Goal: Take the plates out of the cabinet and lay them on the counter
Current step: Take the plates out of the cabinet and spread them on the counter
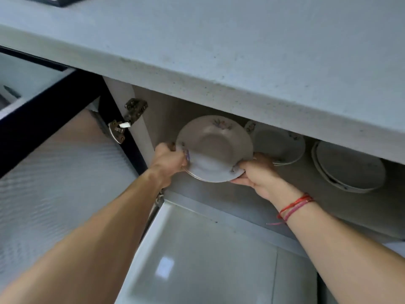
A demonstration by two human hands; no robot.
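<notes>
Hands: 2 point(168, 159) point(256, 170) gripping plates point(214, 148) | cabinet stacks: 2 point(282, 145) point(350, 167)

Both forearms bare, no sleeves. Right wrist carries thin red and pink thread bracelets point(295, 206), knotted, one loose end.

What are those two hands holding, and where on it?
A small stack of floral plates, gripped at the rim: left hand on its left edge, right hand under its lower right edge.

Glossy ceramic plate point(215, 148), matt speckled stone-like counter point(241, 51), shiny metal hinge point(129, 121), ribbed cabinet door point(54, 183).
</notes>
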